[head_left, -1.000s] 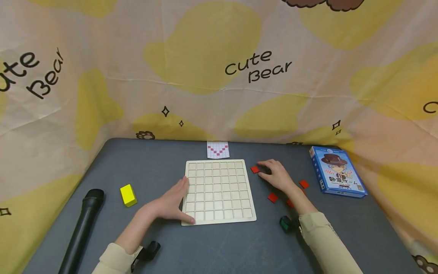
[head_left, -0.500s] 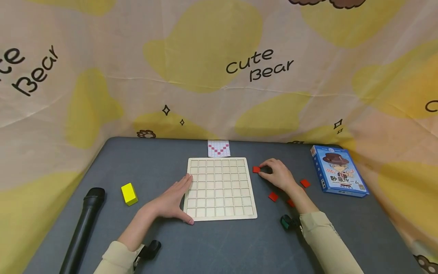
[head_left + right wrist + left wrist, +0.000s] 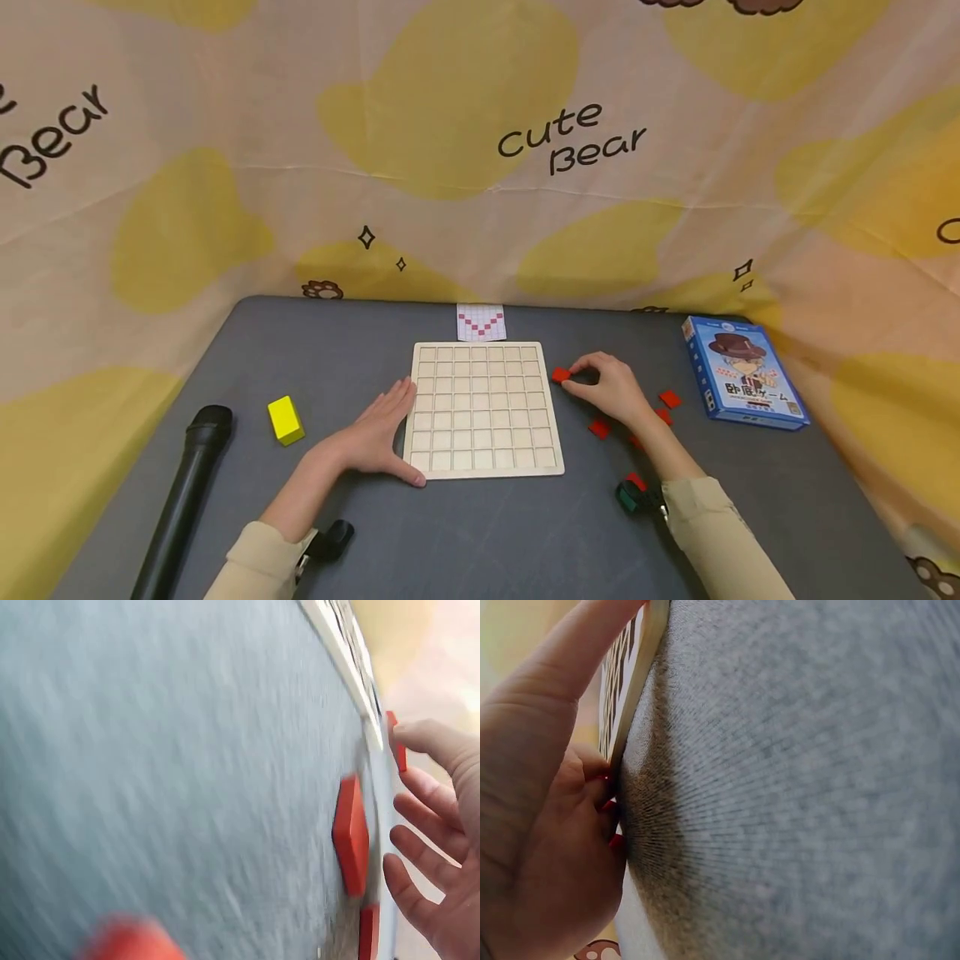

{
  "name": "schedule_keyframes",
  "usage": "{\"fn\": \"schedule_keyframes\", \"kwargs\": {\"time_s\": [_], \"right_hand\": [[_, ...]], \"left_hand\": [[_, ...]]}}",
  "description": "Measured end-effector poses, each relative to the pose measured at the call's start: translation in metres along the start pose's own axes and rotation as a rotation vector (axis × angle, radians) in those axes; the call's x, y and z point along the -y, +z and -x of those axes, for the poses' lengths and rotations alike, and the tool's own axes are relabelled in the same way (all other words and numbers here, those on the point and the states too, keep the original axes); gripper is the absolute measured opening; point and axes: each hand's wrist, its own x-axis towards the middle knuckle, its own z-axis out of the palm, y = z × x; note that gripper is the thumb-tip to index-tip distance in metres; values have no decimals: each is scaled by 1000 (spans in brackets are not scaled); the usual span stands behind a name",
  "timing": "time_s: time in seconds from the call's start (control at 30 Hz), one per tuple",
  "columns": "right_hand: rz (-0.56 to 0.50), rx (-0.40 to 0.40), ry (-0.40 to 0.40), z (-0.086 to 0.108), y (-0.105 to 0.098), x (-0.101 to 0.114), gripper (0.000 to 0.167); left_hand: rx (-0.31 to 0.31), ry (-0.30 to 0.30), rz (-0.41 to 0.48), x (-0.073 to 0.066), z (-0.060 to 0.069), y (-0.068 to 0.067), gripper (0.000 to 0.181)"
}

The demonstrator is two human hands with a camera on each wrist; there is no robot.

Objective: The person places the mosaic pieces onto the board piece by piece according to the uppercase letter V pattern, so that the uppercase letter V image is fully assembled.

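A pale square grid board lies flat on the grey table. My left hand rests against its left side with fingers straight and spread, thumb at the near left corner. In the left wrist view, the thumb reaches to the board's edge. My right hand, just right of the board, pinches a small red square tile between thumb and index finger. The right wrist view shows that held tile raised off the table, the other fingers loosely bent. Several more red tiles lie around the right forearm.
A card with a pink V pattern lies behind the board. The blue illustrated box stands at the right. On the left are a yellow block and a black microphone-like cylinder. Patterned cloth hangs behind the table.
The right thumb and index finger have closed on the red tile, which is now tilted up off the table. The left hand stays at the board's edge. The head view has shifted slightly.
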Motion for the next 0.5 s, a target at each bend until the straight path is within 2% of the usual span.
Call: {"fn": "schedule_keyframes", "kwargs": {"time_s": [0.23,0.5], "right_hand": [[-108,9,-59,7,13,30,21],[-148,117,-186,21,38,68,20]], "left_hand": [[-1,1,-22,0,-3,-3,139],[4,-14,-31,0,-1,-2,140]]}}
